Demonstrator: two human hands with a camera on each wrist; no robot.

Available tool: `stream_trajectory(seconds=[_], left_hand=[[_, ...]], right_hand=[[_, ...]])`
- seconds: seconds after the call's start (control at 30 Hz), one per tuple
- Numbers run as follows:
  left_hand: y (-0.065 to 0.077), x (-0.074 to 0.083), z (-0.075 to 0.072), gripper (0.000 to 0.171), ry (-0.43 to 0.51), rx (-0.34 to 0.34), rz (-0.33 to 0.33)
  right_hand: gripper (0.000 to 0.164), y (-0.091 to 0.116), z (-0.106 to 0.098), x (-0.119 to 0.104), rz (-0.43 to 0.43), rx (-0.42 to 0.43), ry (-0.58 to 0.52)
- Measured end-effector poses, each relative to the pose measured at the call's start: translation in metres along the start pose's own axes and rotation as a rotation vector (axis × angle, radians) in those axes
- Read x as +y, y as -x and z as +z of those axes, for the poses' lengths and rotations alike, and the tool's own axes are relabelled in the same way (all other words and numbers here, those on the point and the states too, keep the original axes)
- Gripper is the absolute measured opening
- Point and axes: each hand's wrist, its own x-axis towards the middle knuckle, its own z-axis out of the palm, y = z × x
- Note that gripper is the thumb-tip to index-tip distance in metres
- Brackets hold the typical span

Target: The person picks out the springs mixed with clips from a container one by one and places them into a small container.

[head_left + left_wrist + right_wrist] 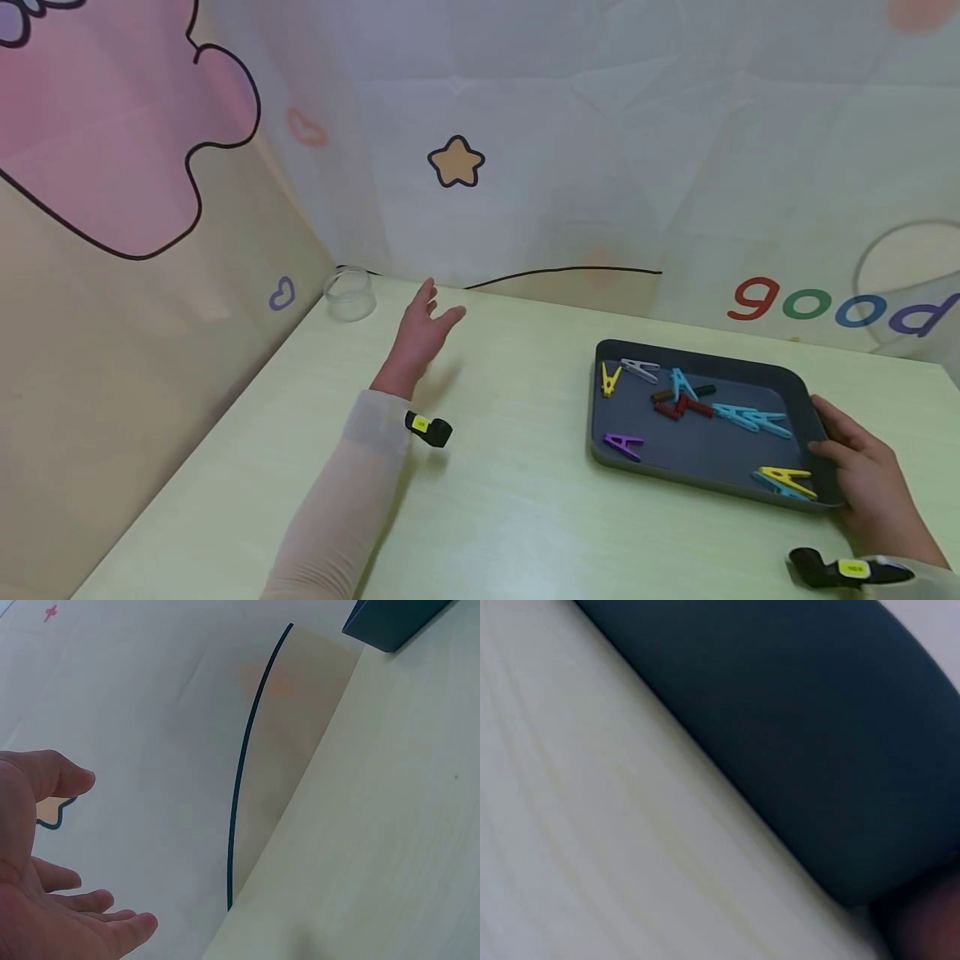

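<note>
My left hand (420, 337) reaches above the table with its fingers extended and thumb spread, holding nothing. A clear round container (350, 294) stands a little to its left, apart from it. At the right, my right hand (870, 471) grips the right rim of a dark grey tray (690, 460), thumb over the edge. Inside the tray lie clothespins: a purple one (624, 446), a yellow one (610, 380), a grey one (640, 370) and several blue ones (752, 418). Small ribbed red pieces (682, 407), resembling springs, lie mid-tray. In the right wrist view, the tray's side (780, 735) covers much of the picture.
A pale wood-look table (517, 467) spreads beneath both hands. Behind it rises a printed backdrop (547, 192) with a star and coloured letters. Another printed panel (150, 333) borders the table on the left.
</note>
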Motion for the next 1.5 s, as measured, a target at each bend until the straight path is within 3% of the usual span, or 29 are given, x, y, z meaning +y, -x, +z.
stream_trajectory(seconds=[0.4, 0.63, 1.03, 1.23, 1.5], left_hand=[[-0.004, -0.010, -0.022, 0.085, -0.006, 0.054, -0.018], [-0.004, -0.012, -0.037, 0.089, 0.009, 0.070, -0.044], [-0.006, -0.018, -0.062, 0.092, -0.005, 0.129, -0.059], [-0.009, -0.022, -0.070, 0.092, 0.001, 0.157, -0.054], [-0.010, -0.029, -0.079, 0.094, 0.000, 0.181, -0.074]], right_hand=[[0.060, 0.004, 0.002, -0.004, 0.027, 0.005, 0.048], [0.060, 0.005, 0.001, -0.008, 0.030, -0.023, -0.015], [0.058, 0.005, 0.001, -0.008, 0.013, -0.035, 0.019], [0.059, 0.005, 0.001, -0.011, 0.014, -0.057, -0.001], [0.059, 0.004, 0.000, -0.007, 0.003, -0.021, 0.061]])
